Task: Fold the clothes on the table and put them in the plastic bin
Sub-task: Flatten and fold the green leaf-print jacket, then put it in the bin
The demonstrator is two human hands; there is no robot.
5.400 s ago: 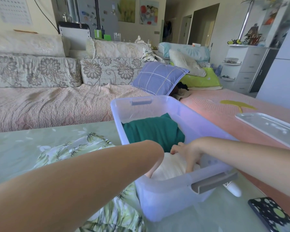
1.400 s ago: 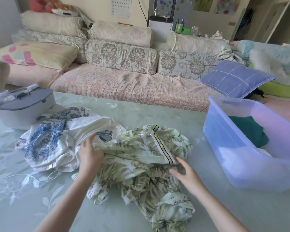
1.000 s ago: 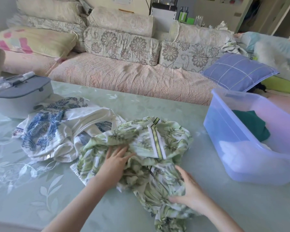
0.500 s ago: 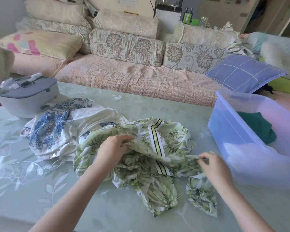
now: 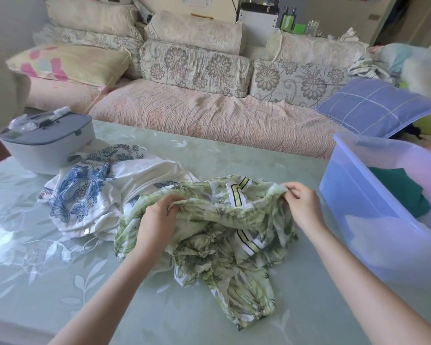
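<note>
A crumpled green leaf-print garment (image 5: 224,240) with striped trim lies in the middle of the table. My left hand (image 5: 157,217) grips its upper edge on the left, and my right hand (image 5: 301,202) pinches the same edge on the right, so the fabric is stretched between them. A white garment with a blue pattern (image 5: 90,190) lies bunched to the left, touching the green one. The clear plastic bin (image 5: 353,200) stands at the right and holds a folded dark green piece (image 5: 398,192) and something white.
A grey lidded box (image 5: 47,143) sits at the table's far left corner. The pale green glass table (image 5: 60,282) has bare surface in front and to the left. A sofa with floral cushions (image 5: 197,63) and a blue pillow (image 5: 373,105) runs behind the table.
My right hand has moved up and to the right along the green garment's edge, spreading the top edge wider. My left hand keeps its grip at about the same spot.
</note>
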